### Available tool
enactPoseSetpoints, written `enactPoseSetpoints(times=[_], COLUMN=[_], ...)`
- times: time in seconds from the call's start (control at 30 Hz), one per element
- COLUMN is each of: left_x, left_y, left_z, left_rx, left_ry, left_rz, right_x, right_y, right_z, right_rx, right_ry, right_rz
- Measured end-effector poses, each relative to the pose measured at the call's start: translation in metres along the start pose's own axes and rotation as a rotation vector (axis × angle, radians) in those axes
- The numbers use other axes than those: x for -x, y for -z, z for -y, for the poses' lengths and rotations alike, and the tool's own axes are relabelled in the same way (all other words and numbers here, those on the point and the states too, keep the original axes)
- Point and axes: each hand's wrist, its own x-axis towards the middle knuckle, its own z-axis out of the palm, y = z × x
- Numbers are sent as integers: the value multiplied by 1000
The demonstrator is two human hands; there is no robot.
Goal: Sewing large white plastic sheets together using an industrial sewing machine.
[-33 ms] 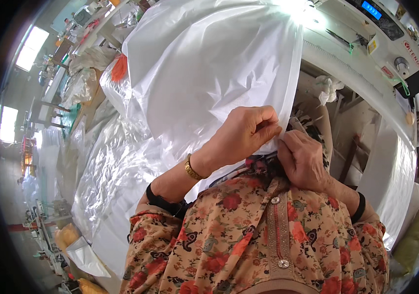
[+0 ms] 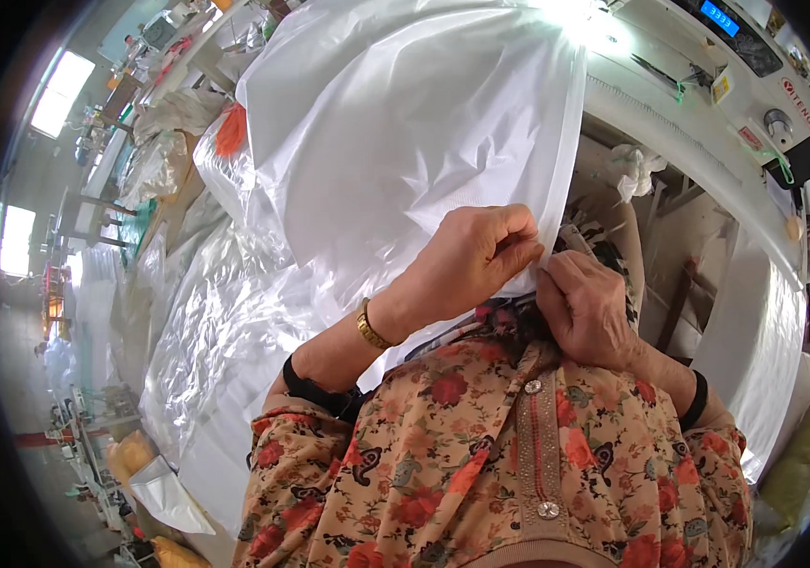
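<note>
A large, thin, glossy white sheet [image 2: 405, 123] spreads from the worktop down over my lap; it looks like plastic film or slick cloth. At its right edge, my left hand [image 2: 485, 248] is closed, thumb and forefinger pinching the margin. Just below and to the right, my right hand [image 2: 583, 303] is also closed, its fingertips at the same edge by the lower corner. The fingertips of both hands nearly meet. Whether a thread or anything else small lies between them cannot be made out.
A white sewing machine [image 2: 755, 104] with a lit display stands at upper right on a pale worktop [image 2: 679, 142]. Dark thread snips [image 2: 656, 74] lie beside it. Crumpled shiny sheeting [image 2: 225, 312] piles up on my left, with an orange scrap [image 2: 231, 131]. A white wad [image 2: 634, 172] hangs under the worktop.
</note>
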Motion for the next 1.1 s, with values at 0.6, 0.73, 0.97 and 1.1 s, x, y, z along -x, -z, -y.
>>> enactPoseSetpoints(times=[0.6, 0.73, 0.97, 1.1], left_x=[4, 14, -10, -24], left_y=[11, 36, 82, 85], left_z=[22, 15, -56, -73], left_rx=[190, -3, -568, -628], left_ry=[288, 210, -179, -142], left_rz=[61, -95, -236, 32], right_x=[-25, -27, -165, -186], right_y=[-3, -11, -109, -158], right_z=[-11, -61, -147, -143], right_rx=[342, -312, 147, 186], right_ry=[390, -179, -162, -183], right_rz=[231, -167, 132, 361])
